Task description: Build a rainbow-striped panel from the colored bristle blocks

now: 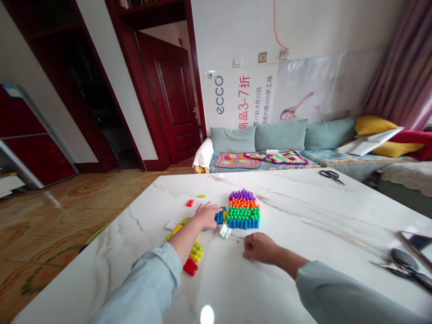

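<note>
A block of plastic pegs (243, 209) stands on the white marble table (303, 211), in purple, orange, green and blue rows. My left hand (206, 215) rests beside its left edge, fingers curled over a few blue pegs (220, 217). My right hand (261, 248) lies on the table in front of the block, fingers curled under, with nothing visible in them. White pegs (224, 231) lie between the hands. Loose yellow pegs (196, 252) and red pegs (190, 266) lie by my left forearm.
More loose pieces lie further left: red (190, 203), green (201, 196), white (171, 224). Black scissors (331, 175) rest at the table's far side; another pair (403, 264) and a phone (416, 245) sit at the right edge. A sofa (280, 148) stands behind.
</note>
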`<state>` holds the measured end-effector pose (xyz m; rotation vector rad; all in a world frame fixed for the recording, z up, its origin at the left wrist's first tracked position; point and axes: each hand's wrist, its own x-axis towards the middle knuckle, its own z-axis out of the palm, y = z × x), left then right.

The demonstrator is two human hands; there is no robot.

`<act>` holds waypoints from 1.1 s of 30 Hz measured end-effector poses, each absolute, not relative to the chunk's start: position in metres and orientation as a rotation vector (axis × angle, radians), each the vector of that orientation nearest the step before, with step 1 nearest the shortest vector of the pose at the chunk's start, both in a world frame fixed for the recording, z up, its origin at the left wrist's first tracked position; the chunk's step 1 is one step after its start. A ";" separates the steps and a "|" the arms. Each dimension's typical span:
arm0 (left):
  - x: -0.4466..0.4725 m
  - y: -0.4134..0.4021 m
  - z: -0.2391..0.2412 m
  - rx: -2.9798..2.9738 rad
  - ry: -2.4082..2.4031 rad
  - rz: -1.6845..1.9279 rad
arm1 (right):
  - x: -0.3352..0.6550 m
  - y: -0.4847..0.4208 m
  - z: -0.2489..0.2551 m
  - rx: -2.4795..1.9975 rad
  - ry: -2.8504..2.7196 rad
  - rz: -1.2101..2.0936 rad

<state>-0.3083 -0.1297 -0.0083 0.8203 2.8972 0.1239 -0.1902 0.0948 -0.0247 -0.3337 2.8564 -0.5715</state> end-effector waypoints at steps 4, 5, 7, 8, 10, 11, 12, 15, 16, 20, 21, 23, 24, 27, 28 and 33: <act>-0.299 -0.141 0.002 0.800 2.904 0.077 | -0.190 0.095 -0.025 -0.343 2.859 -0.583; -0.296 -0.143 0.006 0.811 2.900 0.065 | -0.191 0.095 -0.026 -0.344 2.862 -0.584; -0.292 -0.143 0.014 0.847 2.892 0.042 | -0.191 0.094 -0.026 -0.344 2.868 -0.582; -0.290 -0.142 0.017 0.867 2.891 0.033 | -0.192 0.094 -0.026 -0.343 2.870 -0.580; -0.288 -0.139 0.022 0.901 2.890 0.025 | -0.192 0.093 -0.027 -0.337 2.872 -0.573; -0.287 -0.138 0.023 0.912 2.888 0.025 | -0.193 0.093 -0.027 -0.332 2.870 -0.568; -0.286 -0.136 0.022 0.919 2.882 0.026 | -0.193 0.092 -0.026 -0.326 2.868 -0.563; -0.285 -0.134 0.018 0.907 2.864 0.018 | -0.193 0.092 -0.025 -0.322 2.866 -0.551; -0.285 -0.133 0.016 0.896 2.867 0.011 | -0.192 0.092 -0.025 -0.324 2.866 -0.550; -0.284 -0.134 0.011 0.850 2.909 -0.020 | -0.192 0.092 -0.023 -0.324 2.865 -0.560; -0.283 -0.134 0.011 0.841 2.921 -0.029 | -0.192 0.092 -0.023 -0.325 2.864 -0.564; -0.282 -0.134 0.010 0.829 2.944 -0.045 | -0.192 0.092 -0.024 -0.325 2.865 -0.568; -0.282 -0.133 0.010 0.825 2.955 -0.051 | -0.193 0.092 -0.024 -0.323 2.864 -0.566; -0.280 -0.131 0.010 0.835 2.983 -0.051 | -0.194 0.093 -0.026 -0.322 2.863 -0.562; -0.280 -0.131 0.011 0.846 2.992 -0.043 | -0.194 0.093 -0.026 -0.321 2.865 -0.561; -0.273 -0.137 0.022 0.902 3.062 0.074 | -0.193 0.092 -0.024 -0.328 2.861 -0.570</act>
